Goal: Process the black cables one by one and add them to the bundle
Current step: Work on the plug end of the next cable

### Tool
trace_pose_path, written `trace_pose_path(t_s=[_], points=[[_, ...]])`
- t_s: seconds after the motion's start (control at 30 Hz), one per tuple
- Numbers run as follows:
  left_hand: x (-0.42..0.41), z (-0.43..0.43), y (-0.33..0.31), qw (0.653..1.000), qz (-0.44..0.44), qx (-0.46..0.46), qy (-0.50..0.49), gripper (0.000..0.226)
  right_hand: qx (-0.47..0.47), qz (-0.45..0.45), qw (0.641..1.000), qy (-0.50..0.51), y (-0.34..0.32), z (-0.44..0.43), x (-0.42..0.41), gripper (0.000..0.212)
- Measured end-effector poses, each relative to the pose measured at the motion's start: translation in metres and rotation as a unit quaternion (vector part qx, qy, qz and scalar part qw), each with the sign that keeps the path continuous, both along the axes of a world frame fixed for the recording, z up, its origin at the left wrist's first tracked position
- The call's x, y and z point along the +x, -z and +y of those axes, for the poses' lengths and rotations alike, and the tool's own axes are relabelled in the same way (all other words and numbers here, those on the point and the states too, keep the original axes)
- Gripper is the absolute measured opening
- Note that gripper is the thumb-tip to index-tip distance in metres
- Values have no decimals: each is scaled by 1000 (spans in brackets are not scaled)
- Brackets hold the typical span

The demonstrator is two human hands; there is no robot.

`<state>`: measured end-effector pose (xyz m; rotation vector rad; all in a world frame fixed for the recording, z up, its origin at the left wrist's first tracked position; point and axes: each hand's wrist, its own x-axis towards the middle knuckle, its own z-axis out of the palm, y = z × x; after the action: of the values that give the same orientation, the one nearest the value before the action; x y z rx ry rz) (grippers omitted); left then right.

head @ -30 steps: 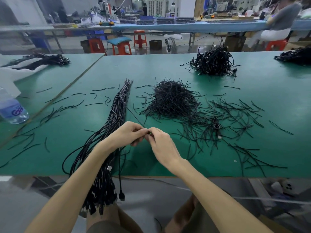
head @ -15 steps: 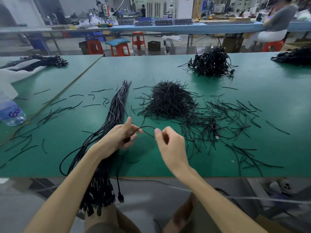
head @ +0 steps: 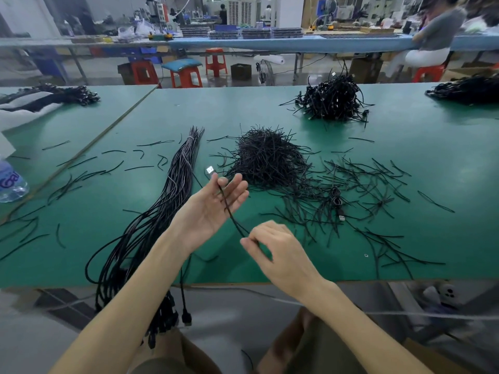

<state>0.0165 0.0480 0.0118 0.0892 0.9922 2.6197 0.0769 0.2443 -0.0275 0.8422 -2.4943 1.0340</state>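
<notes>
My left hand (head: 213,209) is raised palm-up over the green table (head: 405,147), fingers mostly straight. A single black cable (head: 229,211) runs across its fingers, pinned under the thumb, and its silver connector (head: 210,170) sticks out beyond the fingertips. My right hand (head: 280,255) pinches the same cable lower down, nearer to me, so the cable runs taut between both hands. The bundle of long black cables (head: 172,193) lies left of my hands and hangs over the table's front edge. One coiled cable (head: 337,201) lies to the right.
A heap of short black ties (head: 270,160) sits behind my hands, with loose ties scattered right and left. Piles of coiled cables stand at the back (head: 332,101), far right (head: 467,90) and far left (head: 54,94). A water bottle (head: 10,182) is at the left edge.
My hands, close together a second ago, have drawn apart. The left hand rose and turned palm-up with the connector end; the right slid down the cable toward me.
</notes>
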Motion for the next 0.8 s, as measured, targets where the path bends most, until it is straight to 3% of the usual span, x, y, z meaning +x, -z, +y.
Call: trace_pose_path(t_s=[0.1,0.23,0.37,0.47,0.57,0.63,0.67,0.73,0.8], points=[[10,6,-9,993,0,70,98,30,2,-54,998,15,4,12,-1,34],[21,11,-16,979,116,-131,106,38,80,49,991,92,-4,35,-14,46],[27,16,-13,901,235,-344,121,36,180,0,975,134,-19,50,-30,52],[32,31,-1,819,320,-465,106,33,121,21,981,149,-32,44,-32,44],[31,41,12,780,320,-536,-47,25,-56,-58,989,127,-42,29,-28,45],[28,41,18,808,283,-502,-120,25,-152,-81,978,119,-48,22,-25,49],[28,42,20,848,246,-450,-133,28,-178,-86,974,113,-50,18,-23,50],[27,48,19,947,130,-273,-111,39,-185,-94,975,78,-50,10,-19,49],[25,50,12,994,-2,-70,-85,41,-152,-103,982,30,-41,-2,-13,48]])
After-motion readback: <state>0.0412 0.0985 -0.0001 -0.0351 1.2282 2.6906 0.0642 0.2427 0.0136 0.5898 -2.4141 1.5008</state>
